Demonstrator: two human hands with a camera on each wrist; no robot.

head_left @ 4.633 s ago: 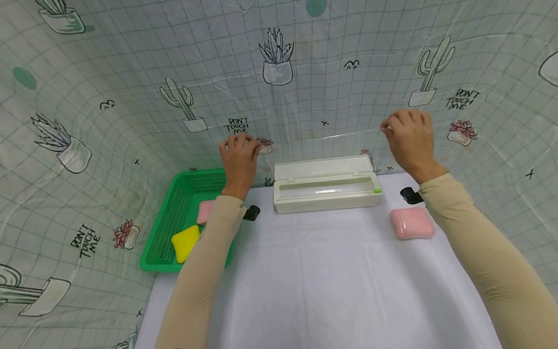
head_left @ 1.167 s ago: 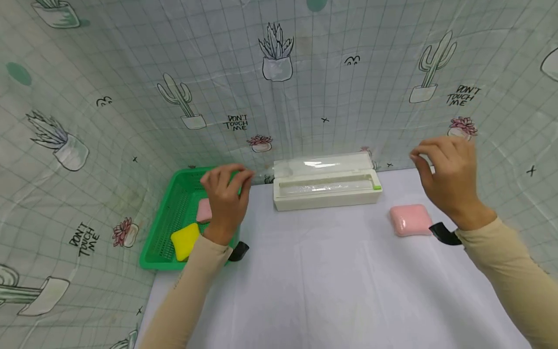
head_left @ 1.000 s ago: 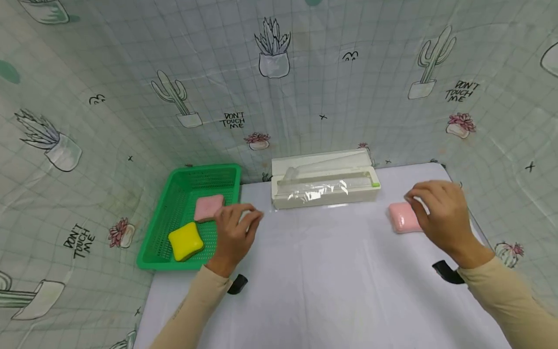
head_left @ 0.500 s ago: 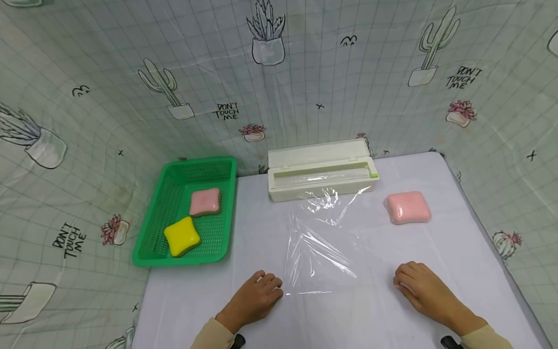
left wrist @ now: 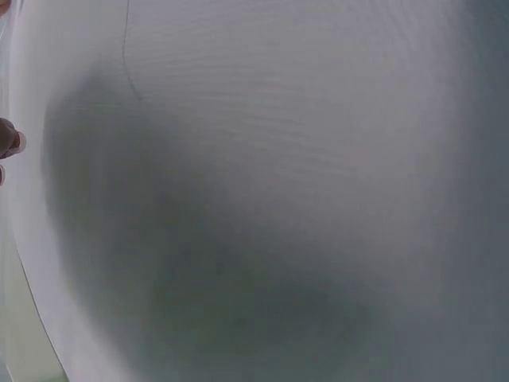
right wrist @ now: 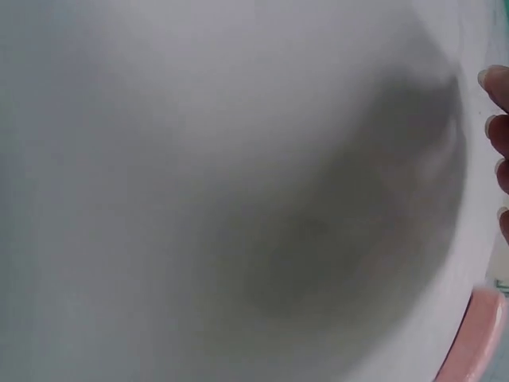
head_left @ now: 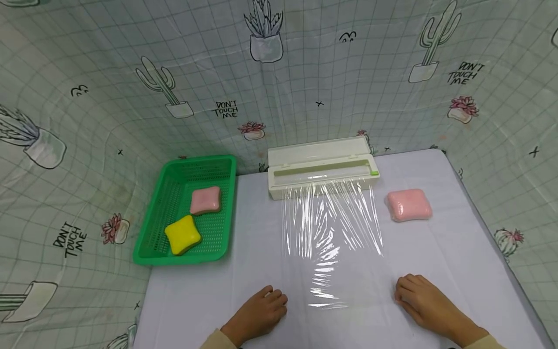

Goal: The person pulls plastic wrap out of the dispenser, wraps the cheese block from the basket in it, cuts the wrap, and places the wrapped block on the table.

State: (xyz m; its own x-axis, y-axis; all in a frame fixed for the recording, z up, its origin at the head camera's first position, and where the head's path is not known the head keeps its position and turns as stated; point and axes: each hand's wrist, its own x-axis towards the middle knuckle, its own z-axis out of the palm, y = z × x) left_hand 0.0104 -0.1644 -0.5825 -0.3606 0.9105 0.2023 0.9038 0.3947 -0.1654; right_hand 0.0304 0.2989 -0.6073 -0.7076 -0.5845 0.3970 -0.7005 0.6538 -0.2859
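Head view shows us pinching the near corners of the cling film [head_left: 331, 232] with our left hand [head_left: 258, 315] and right hand [head_left: 425, 306], the sheet stretching ahead between them from the white dispenser [head_left: 321, 166].

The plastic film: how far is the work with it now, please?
Done: the plastic film is pulled out of the white dispenser and lies flat on the table. In hand: the left hand and right hand rest at its near corners. Left: the film is not yet cut off, and the pink block beside it lies uncovered.
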